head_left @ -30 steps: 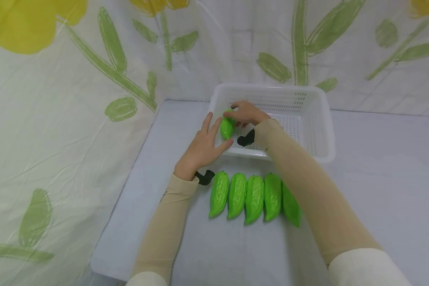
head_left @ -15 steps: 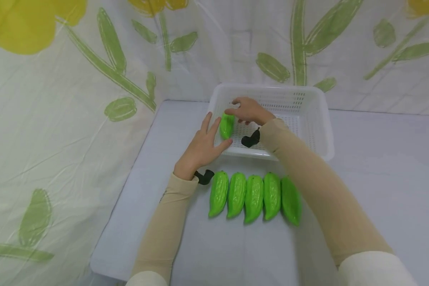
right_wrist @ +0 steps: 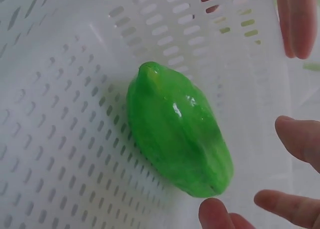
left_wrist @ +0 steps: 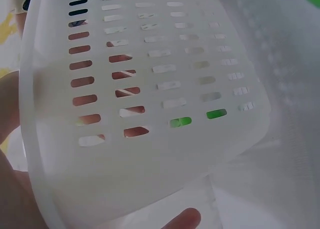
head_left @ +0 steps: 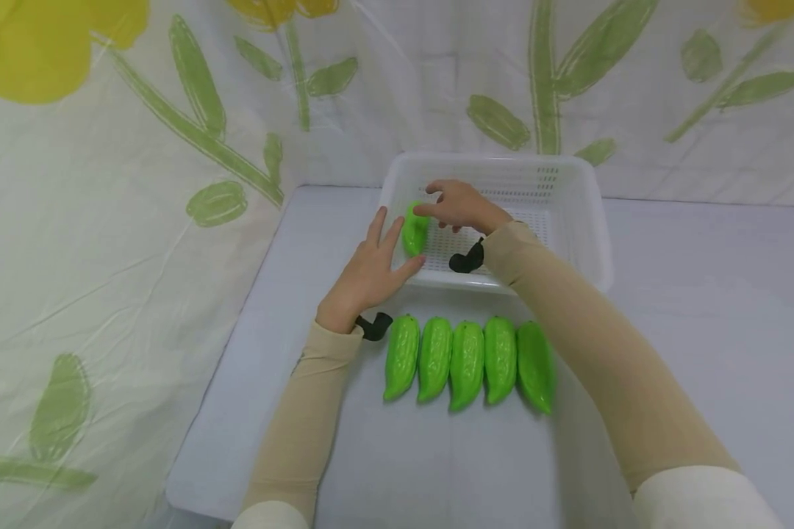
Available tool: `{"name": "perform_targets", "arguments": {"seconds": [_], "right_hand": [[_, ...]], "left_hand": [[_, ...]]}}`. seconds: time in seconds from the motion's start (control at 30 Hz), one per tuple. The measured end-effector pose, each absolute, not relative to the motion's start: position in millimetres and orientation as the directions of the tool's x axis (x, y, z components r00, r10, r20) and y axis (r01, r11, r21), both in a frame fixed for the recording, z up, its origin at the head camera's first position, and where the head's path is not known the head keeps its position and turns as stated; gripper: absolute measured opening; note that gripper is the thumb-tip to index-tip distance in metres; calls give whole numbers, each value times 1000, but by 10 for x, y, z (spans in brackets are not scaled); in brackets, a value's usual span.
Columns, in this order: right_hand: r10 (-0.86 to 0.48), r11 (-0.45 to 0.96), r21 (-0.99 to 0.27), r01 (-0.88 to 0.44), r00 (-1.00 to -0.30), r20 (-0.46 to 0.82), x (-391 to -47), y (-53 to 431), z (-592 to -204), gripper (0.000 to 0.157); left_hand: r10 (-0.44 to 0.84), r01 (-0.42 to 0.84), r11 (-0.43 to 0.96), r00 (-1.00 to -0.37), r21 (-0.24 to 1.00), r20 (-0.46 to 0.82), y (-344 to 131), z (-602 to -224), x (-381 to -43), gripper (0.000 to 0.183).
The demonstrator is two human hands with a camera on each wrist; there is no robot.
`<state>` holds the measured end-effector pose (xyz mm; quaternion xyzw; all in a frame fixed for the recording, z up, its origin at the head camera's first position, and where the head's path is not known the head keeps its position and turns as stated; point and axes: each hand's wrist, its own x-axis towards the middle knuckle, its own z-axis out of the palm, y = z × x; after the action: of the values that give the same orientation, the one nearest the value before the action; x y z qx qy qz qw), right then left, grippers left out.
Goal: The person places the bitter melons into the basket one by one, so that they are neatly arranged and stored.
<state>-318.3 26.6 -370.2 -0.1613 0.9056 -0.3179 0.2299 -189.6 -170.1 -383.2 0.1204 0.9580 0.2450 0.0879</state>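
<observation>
A glossy green bitter melon point(head_left: 413, 234), possibly artificial, lies at the left end of a white plastic basket point(head_left: 601, 242). In the right wrist view the melon point(right_wrist: 175, 129) rests on the slotted floor beside the wall. My right hand point(head_left: 462, 206) hovers just right of its far end, fingers loosely bent around nothing; one fingertip point(right_wrist: 215, 214) shows close by the melon's end. My left hand point(head_left: 364, 279) lies spread at the basket's left front corner. The left wrist view shows its thumb and fingers about the basket wall point(left_wrist: 165, 169).
Several more green bitter melons point(head_left: 467, 364) lie side by side in a row on the pale table point(head_left: 265, 419), in front of the basket. A flower-printed cloth point(head_left: 423, 88) hangs behind and to the left. Black wrist cameras point(head_left: 374, 327) sit on both wrists.
My right hand has let go of the melon in the basket and drawn slightly back to the right. The left hand keeps its place at the basket's corner.
</observation>
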Motion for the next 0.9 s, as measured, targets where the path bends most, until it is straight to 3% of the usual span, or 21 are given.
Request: {"name": "perform_targets", "arguments": {"seconds": [0.9], "right_hand": [[-438, 733, -661, -160, -855, -278, -3103, 582, -3516, 79]], "left_hand": [[281, 184, 845, -951, 501, -125, -1689, -3821, -1900, 87]]}}
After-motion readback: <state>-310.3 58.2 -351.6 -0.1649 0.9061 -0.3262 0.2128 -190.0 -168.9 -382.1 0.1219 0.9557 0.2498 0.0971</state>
